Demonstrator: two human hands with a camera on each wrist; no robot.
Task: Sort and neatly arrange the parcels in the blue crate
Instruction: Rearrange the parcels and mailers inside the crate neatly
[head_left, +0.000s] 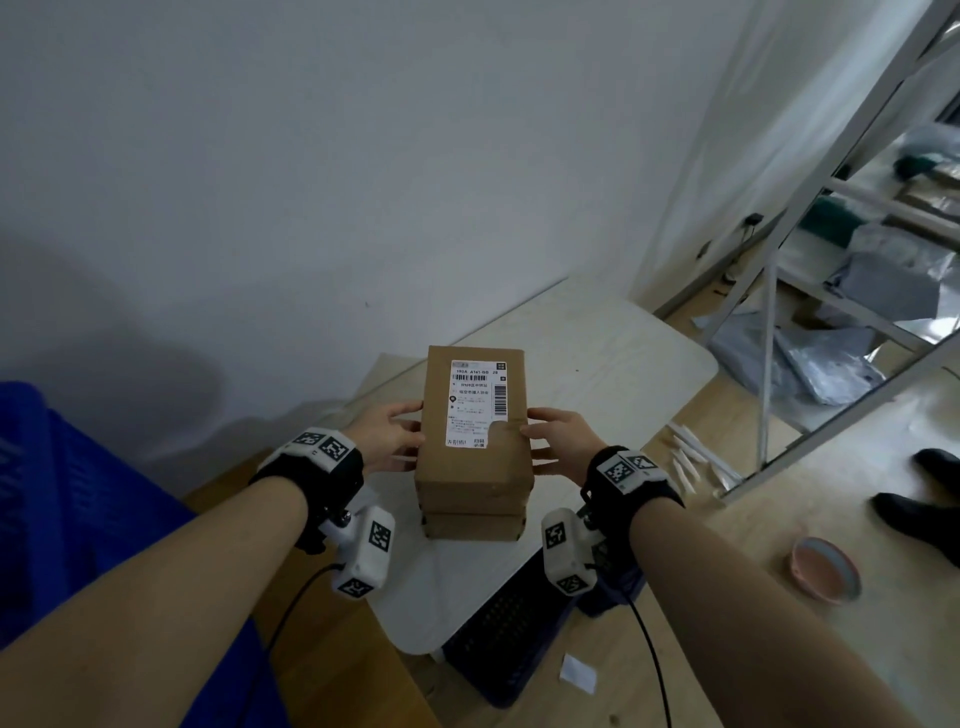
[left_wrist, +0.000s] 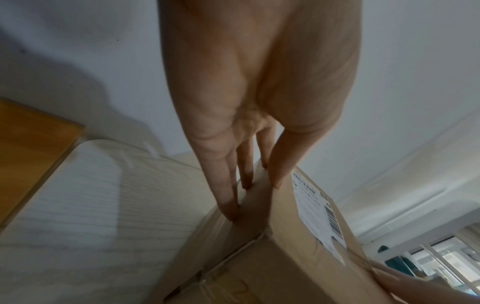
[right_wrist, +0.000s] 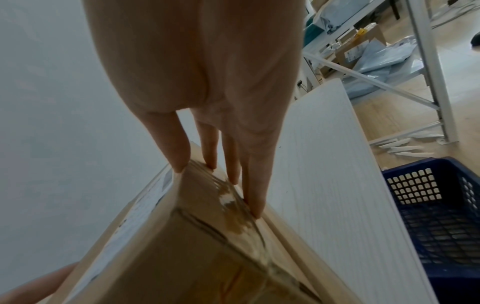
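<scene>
A brown cardboard parcel with a white shipping label lies on top of a second, similar parcel on the white table. My left hand presses its left side with straight fingers, thumb on the top edge. My right hand presses the opposite side the same way, fingers flat on the taped face. The top parcel sits between both palms. A bright blue crate stands at the far left, partly behind my left forearm.
A dark blue perforated basket sits on the floor by the table's near right corner. A white metal rack with grey poly bags stands at right. A pink-lined dish, white strips and someone's dark shoes lie on the floor.
</scene>
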